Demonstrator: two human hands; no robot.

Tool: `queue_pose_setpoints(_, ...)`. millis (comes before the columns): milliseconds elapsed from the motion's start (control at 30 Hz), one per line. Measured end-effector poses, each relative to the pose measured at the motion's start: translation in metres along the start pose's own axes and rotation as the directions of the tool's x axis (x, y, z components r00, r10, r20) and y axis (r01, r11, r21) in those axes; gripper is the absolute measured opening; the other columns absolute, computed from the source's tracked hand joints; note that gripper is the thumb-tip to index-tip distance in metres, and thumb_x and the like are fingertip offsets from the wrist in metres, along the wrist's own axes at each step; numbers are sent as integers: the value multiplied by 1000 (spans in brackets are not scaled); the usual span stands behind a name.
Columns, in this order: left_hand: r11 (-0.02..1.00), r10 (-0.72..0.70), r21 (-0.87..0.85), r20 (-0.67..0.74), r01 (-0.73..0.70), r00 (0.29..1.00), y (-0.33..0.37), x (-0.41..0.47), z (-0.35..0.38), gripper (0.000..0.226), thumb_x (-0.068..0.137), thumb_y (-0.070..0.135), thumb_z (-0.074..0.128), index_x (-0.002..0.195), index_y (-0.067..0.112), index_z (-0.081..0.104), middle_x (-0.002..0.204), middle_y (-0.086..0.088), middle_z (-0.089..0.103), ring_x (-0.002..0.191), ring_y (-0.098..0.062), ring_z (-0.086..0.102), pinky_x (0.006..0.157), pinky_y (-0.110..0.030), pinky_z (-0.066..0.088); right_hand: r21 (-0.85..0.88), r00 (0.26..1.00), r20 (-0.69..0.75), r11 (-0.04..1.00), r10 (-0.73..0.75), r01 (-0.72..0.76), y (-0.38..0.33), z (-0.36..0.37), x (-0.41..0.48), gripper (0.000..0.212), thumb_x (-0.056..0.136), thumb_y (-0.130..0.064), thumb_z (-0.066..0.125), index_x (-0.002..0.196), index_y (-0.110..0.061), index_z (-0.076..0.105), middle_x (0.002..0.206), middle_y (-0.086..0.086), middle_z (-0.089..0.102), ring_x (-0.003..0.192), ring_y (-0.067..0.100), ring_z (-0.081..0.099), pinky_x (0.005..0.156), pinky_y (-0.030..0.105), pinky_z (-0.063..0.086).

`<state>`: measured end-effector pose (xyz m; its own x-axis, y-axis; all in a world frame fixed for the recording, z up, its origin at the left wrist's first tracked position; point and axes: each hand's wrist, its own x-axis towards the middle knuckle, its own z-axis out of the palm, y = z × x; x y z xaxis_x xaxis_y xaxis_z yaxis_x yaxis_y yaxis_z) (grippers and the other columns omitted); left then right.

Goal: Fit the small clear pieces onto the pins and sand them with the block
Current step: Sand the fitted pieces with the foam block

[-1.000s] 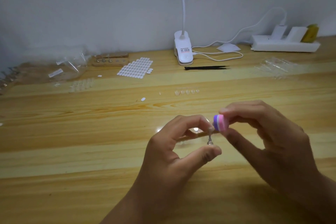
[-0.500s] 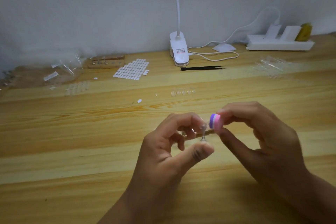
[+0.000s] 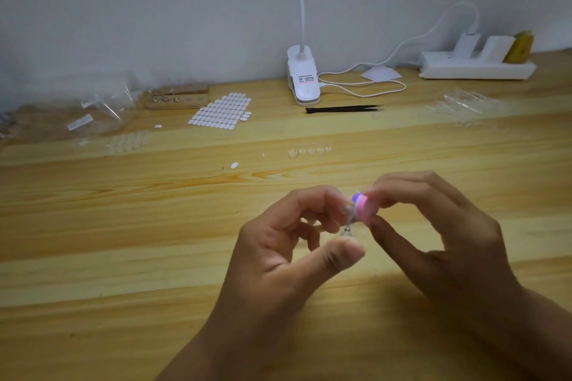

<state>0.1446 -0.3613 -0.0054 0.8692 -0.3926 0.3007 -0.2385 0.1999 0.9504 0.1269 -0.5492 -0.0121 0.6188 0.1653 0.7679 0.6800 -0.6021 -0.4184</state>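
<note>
While the left hand (image 3: pixel 288 244) pinches a small metal pin (image 3: pixel 348 228) upright, thumb under its base and forefinger curled over near the top, the right hand (image 3: pixel 433 226) grips a pink-and-purple sanding block (image 3: pixel 361 206) between thumb and fingertips. Block face sits against the clear piece (image 3: pixel 346 210) on the pin's head. Contact looks real, though blur there leaves it uncertain. Both hands hang close together above the front of the wooden table (image 3: pixel 123 226).

Step judged: sanding one fitted piece, with much of the task left. A short row of loose clear pieces (image 3: pixel 309 151) lies on the table beyond the hands, unfitted. Wooden pin holder (image 3: pixel 176 99) stands far back left, a few pins in it, well apart from the work. Sheet of white oval tabs (image 3: pixel 221 110) is just beside it. Black tweezers (image 3: pixel 343 109) lie near the clip lamp (image 3: pixel 303 80) at the back.

Risks from here:
- Piece pops off the pin if the block drags sideways harder than the mount holds. Being clear and tiny, it would be hard to find on the pale grain.
- Pin twists or slips in the two-finger pinch, so the block rides over an edge and sands unevenly.
- Block face meets the left forefinger, which sits just beside the piece.
- Too much pressure on thin plastic could scuff or flex it.
</note>
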Motion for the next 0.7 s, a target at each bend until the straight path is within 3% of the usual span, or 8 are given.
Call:
queue_pose_setpoints(100, 999, -6, 32, 5, 6, 1000, 1, 1, 0, 24, 74, 30, 77, 97, 27, 71, 90, 12, 65, 82, -9, 57, 71, -23, 44, 79, 998, -68, 997, -10, 16, -5, 0, 0, 26, 89, -6, 70, 111, -17, 62, 108, -3, 67, 100, 15, 67, 84, 28, 53)
queue_pose_setpoints(200, 997, -33, 64, 41, 31, 999, -2, 0, 3, 24, 77, 32, 75, 101, 29, 71, 96, 12, 66, 87, -9, 57, 75, -25, 45, 58, 996, -32, 995, -78, 80, -6, -1, -4, 32, 89, -5, 70, 119, -13, 60, 112, -3, 66, 106, 16, 67, 87, 30, 52)
queue_pose_setpoints(400, 995, -90, -47, 0, 90, 996, -5, 1, -1, 23, 79, 28, 75, 102, 27, 69, 100, 3, 67, 95, -15, 60, 84, -38, 43, 12, 999, 0, 999, -33, 33, 2, -5, 0, 29, 90, -12, 67, 116, -20, 57, 112, 2, 66, 104, 13, 66, 84, 32, 55)
queue_pose_setpoints(467, 995, -82, -54, 5, 82, 997, -5, 0, -1, 24, 80, 28, 75, 103, 26, 69, 99, 4, 68, 94, -14, 60, 84, -37, 44, 37, 999, -17, 998, -46, 47, -3, -3, -1, 25, 90, -12, 68, 111, -25, 61, 110, -4, 67, 103, 13, 67, 82, 30, 54)
queue_pose_setpoints(567, 996, -77, -49, 22, 78, 997, -4, -1, 0, 24, 79, 29, 76, 103, 26, 71, 96, 4, 69, 91, -13, 61, 83, -35, 47, 4, 997, 8, 997, -71, 71, -1, -2, -3, 30, 89, -10, 70, 117, -17, 61, 110, -7, 66, 107, 13, 66, 86, 34, 54)
queue_pose_setpoints(700, 995, -79, -69, -15, 78, 997, -4, 1, -3, 23, 77, 23, 76, 100, 24, 73, 90, 7, 70, 86, -8, 62, 78, -23, 49, -80, 1000, 3, 997, -16, 16, 10, -4, 3, 28, 89, -9, 70, 113, -21, 61, 107, -4, 66, 101, 12, 65, 87, 30, 55)
